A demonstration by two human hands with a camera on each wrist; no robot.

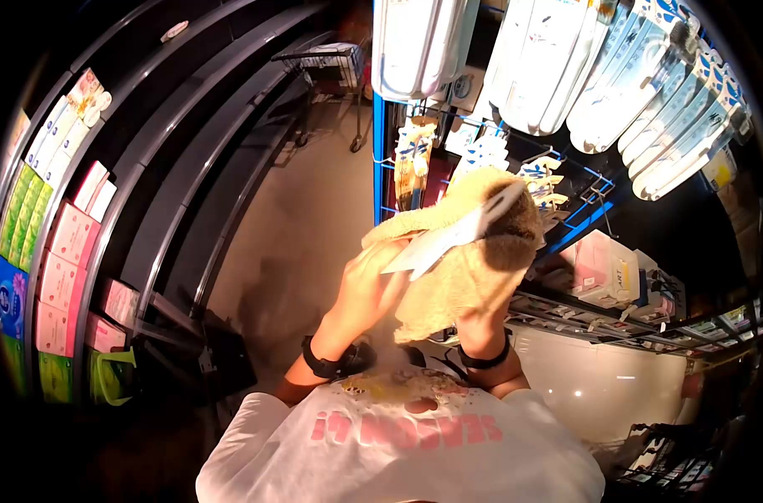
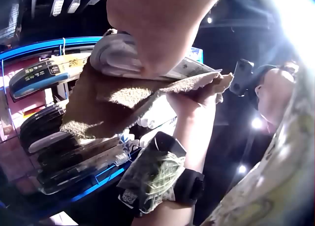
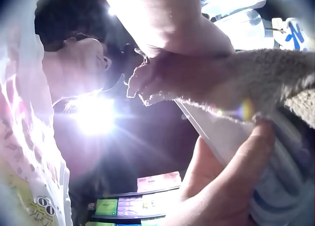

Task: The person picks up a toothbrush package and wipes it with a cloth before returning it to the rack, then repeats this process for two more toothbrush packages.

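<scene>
Both hands hold up a tan fleece cloth (image 1: 461, 289) in front of the shirt, with a narrow white card (image 1: 459, 238) lying across it. My left hand (image 1: 371, 283) pinches the cloth's edge together with the card. In the right wrist view, the thumb of that left hand (image 3: 226, 181) presses at the fleece border. My right hand (image 1: 482, 329) grips the cloth from the other side, its fingers hidden by the fabric. A clear, rounded plastic piece (image 2: 115, 56) lies against the cloth under the left hand in the left wrist view.
Ahead, a blue wire rack (image 1: 378, 151) bears hanging white packs (image 1: 532, 67). Dark shelves (image 1: 176, 159) curve along the left, with pink boxes (image 1: 67, 264) at their near end. A shopping cart (image 1: 331, 71) stands down the aisle. A lower shelf with boxes (image 1: 604, 268) is at right.
</scene>
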